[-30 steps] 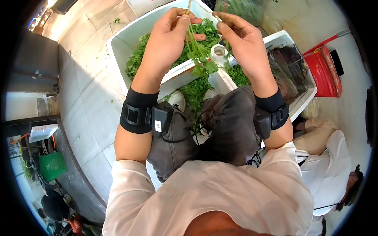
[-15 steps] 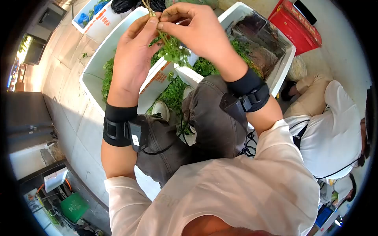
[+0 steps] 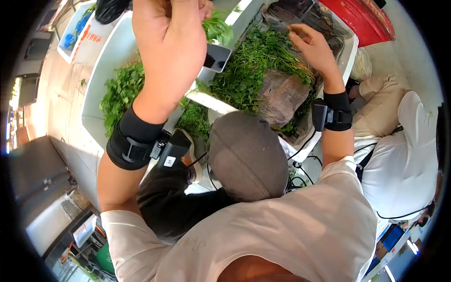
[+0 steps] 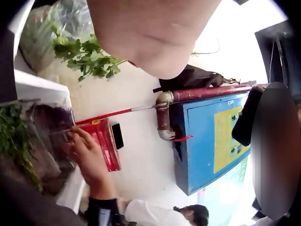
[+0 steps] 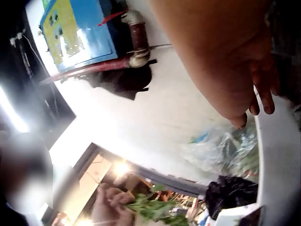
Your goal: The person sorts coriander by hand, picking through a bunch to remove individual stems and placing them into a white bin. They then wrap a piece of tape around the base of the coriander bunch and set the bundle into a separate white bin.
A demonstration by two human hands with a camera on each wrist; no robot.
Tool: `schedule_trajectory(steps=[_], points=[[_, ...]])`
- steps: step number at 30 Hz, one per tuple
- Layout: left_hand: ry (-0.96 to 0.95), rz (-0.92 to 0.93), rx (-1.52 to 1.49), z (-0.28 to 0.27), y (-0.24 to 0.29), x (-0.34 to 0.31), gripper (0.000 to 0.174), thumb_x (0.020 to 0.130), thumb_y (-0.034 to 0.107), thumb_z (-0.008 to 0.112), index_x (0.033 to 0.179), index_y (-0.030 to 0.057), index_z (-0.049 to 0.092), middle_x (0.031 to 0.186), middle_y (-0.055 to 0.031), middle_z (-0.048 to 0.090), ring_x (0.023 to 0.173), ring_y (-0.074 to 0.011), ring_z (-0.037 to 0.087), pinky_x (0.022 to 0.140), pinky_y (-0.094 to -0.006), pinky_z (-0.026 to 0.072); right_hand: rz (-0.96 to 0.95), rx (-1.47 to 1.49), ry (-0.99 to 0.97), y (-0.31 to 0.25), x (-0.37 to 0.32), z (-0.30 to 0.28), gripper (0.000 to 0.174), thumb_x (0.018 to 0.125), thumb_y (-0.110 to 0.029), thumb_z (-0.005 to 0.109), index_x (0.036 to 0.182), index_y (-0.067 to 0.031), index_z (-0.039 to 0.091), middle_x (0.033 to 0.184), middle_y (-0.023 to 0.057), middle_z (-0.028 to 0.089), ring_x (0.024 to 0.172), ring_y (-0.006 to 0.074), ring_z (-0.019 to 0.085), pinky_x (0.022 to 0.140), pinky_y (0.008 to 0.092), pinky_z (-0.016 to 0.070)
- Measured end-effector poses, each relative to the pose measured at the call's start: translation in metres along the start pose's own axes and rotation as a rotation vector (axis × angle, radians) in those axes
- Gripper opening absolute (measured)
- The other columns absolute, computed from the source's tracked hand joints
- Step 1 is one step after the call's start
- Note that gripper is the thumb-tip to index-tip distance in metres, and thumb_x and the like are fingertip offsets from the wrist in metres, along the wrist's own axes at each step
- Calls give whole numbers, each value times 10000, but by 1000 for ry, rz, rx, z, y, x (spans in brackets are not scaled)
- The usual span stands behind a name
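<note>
My left hand is raised high at the top of the head view, its fingers partly cut off by the frame. It grips a small bunch of coriander, whose leaves hang out to the right; the left wrist view shows these coriander leaves beyond the heel of the hand. My right hand hovers over the far right part of a white foam box, fingers loosely bent with nothing seen in them. Below it lies a heap of coriander, stems toward the right, beside a brownish wrapped bundle.
Another white foam box at left holds more coriander. A dark flat device sits at the rim between boxes. A red case stands beyond the right box. Another person sits close on the right.
The hands, together on the coriander stems half a second ago, have parted. My right hand has moved right over the box; the left keeps the bunch. The head view has turned toward the right box.
</note>
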State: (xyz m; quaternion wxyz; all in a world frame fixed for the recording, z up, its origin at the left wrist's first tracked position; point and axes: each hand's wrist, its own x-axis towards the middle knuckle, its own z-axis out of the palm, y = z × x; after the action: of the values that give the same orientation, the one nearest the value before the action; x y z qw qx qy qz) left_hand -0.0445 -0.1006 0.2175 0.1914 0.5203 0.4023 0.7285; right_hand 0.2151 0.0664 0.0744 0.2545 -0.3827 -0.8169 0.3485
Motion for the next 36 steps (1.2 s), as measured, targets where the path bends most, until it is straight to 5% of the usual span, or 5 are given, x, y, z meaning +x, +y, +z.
schedule_trajectory(steps=[6,7,8,26,36], points=[[-206,-369,-535,33,-76,5,234,1098,279,494,1238,92,503,737,17,410,618,-91,359,565,-267,348,297,-265,-15,104,-8,9,352,995,-228,608,1300,-59,654,1214,184,701,1082,362,678,941,437,529],[-344,-428,-693,28,-90,7,212,1095,211,478,1183,50,586,838,19,522,788,-109,502,757,-296,441,367,-297,-76,115,-10,12,333,995,-160,575,1300,-51,650,1238,195,685,1125,416,641,984,475,513],[-294,-509,-598,36,-102,-7,211,1097,196,459,1165,39,583,777,31,406,712,-116,391,722,-295,409,381,-303,-71,125,-14,17,333,995,-160,575,1300,-51,650,1238,195,685,1125,416,641,984,475,513],[-423,-970,-397,64,-191,-97,232,1068,231,514,1150,40,615,787,42,458,730,-66,407,702,-239,373,786,-574,-411,192,8,52,334,947,-117,647,1257,2,683,1188,237,699,1110,430,654,942,513,549],[-425,-1027,-167,63,-193,-95,132,1022,130,568,1100,54,643,790,84,452,666,-14,352,566,-221,273,612,-747,114,114,26,17,291,940,-262,651,1188,-133,733,1109,181,728,1002,400,698,871,501,564]])
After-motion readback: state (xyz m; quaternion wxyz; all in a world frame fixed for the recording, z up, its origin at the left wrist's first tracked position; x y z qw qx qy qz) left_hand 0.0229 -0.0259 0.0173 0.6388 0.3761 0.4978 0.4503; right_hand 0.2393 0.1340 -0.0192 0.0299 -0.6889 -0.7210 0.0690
